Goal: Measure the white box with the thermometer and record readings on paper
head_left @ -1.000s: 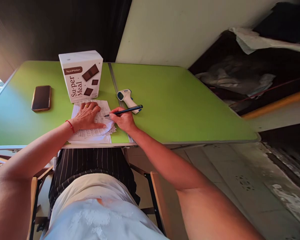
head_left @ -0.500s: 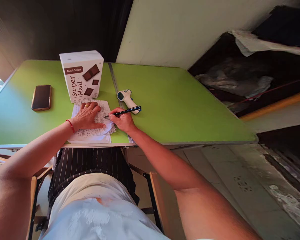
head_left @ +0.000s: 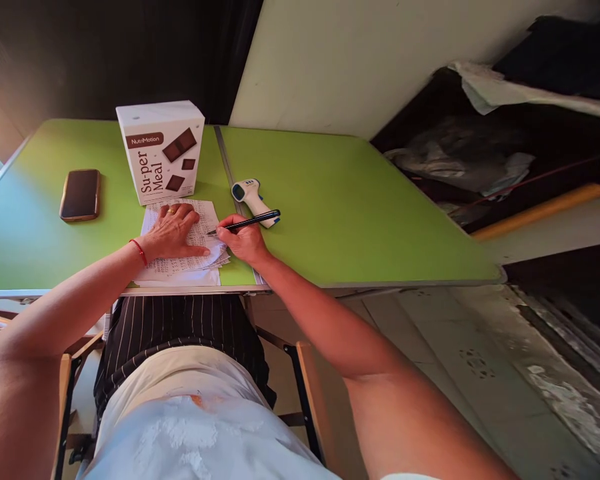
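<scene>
Head view: the right hand (head_left: pixel 247 241) pinches a black pen (head_left: pixel 255 221), fingers closed together around it, its tip over handwritten papers (head_left: pixel 180 265) at the near edge of the green table (head_left: pixel 370 213). Palm down, the left hand (head_left: pixel 174 233) lies on those sheets, fingers loosely spread and gripping nothing. An upright white box (head_left: pixel 155 160) stands just beyond them, a phone (head_left: pixel 80 195) lies farther left, and a white handheld thermometer (head_left: pixel 251 196) rests just past the right hand.

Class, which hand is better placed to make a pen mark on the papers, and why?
Probably the right hand: it grips the pen, tip toward the papers, while the left hand rests on them.
</scene>
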A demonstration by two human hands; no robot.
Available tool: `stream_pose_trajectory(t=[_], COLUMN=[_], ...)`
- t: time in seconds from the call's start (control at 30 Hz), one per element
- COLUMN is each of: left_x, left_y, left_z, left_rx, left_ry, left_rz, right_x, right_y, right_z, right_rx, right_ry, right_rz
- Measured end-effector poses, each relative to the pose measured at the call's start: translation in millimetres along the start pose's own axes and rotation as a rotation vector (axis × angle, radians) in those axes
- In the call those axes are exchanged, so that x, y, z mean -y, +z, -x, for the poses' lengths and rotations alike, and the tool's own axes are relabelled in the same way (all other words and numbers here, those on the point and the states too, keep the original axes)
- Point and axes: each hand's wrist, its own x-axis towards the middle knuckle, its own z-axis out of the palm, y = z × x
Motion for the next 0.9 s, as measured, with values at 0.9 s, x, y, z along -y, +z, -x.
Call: stream_pose_trajectory(t=[0.9], left_x=[1.6], left_y=[1.1], left_z=[-0.1], left_rx=[-0.01], left_ry=[0.014], left_rz=[0.015], right_x=[-1.3], right_y=[1.2], right_z=[-0.7], right_rx=[-0.047], right_ry=[0.01], right_rz=[0.011])
